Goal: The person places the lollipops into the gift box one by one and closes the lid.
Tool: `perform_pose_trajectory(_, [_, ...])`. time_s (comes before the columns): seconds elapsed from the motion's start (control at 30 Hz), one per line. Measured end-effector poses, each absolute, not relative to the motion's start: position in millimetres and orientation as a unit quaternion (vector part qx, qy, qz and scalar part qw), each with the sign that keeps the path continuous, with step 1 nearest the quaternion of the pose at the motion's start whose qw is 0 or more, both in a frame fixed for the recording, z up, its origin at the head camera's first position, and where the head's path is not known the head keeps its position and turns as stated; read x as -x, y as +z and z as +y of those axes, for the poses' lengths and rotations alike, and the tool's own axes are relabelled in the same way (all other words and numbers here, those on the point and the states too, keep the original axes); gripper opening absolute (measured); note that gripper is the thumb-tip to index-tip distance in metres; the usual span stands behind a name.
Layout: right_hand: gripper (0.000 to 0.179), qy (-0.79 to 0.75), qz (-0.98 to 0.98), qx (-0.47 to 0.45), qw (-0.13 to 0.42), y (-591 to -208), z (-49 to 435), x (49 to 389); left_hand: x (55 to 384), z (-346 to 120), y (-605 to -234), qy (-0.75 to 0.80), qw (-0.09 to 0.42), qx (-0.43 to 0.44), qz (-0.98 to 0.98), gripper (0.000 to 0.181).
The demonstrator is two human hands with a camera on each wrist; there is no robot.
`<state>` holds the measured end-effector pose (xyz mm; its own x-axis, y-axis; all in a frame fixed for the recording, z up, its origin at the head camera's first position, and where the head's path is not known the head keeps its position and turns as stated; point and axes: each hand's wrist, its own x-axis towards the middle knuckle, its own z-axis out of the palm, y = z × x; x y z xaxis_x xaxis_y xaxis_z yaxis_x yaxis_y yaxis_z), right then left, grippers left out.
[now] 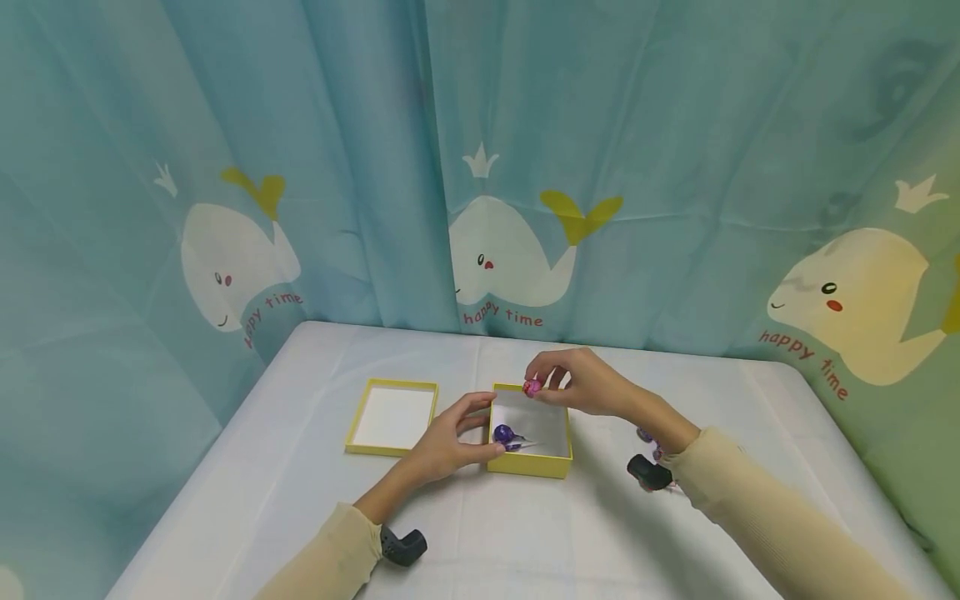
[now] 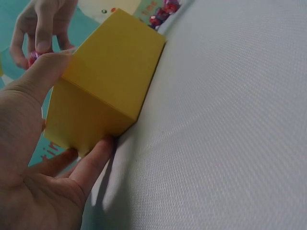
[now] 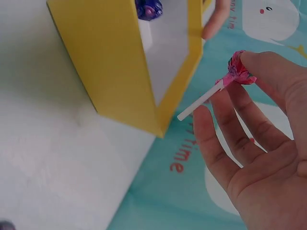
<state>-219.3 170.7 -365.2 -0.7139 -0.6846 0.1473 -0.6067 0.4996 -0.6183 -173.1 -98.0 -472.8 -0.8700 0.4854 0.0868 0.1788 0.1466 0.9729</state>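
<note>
A pink-wrapped lollipop (image 1: 532,388) with a white stick is pinched by its candy end in my right hand (image 1: 588,383), over the far part of an open yellow box (image 1: 528,466). In the right wrist view, the lollipop's stick (image 3: 199,103) points toward the box and the other fingers spread below it. My left hand (image 1: 450,442) holds the box at its left side, thumb at the near left corner and fingers along the wall, as the left wrist view shows. Purple-wrapped lollipops (image 1: 504,433) lie inside the box, toward its near left corner.
A yellow-rimmed lid (image 1: 393,415), white inside, lies left of the box. More wrapped lollipops (image 1: 645,435) lie on the white table (image 1: 495,533) at the right, partly hidden by the right forearm. A blue curtain (image 1: 360,208) with whale prints hangs behind the table.
</note>
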Motion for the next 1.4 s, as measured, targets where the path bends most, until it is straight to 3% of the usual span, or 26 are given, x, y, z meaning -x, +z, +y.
perform_pose_trajectory(0.53, [0.019, -0.321, 0.869, 0.369, 0.081, -400.1, 143.6, 219.2, 172.4, -98.5, -472.8, 0.614, 0.131, -0.217, 0.747, 0.077])
perform_pose_trajectory(1.4, [0.018, -0.262, 0.897, 0.353, 0.048, -424.0, 125.2, 207.8, 171.2, -98.3, -471.0, 0.619, 0.138, -0.212, 0.743, 0.076])
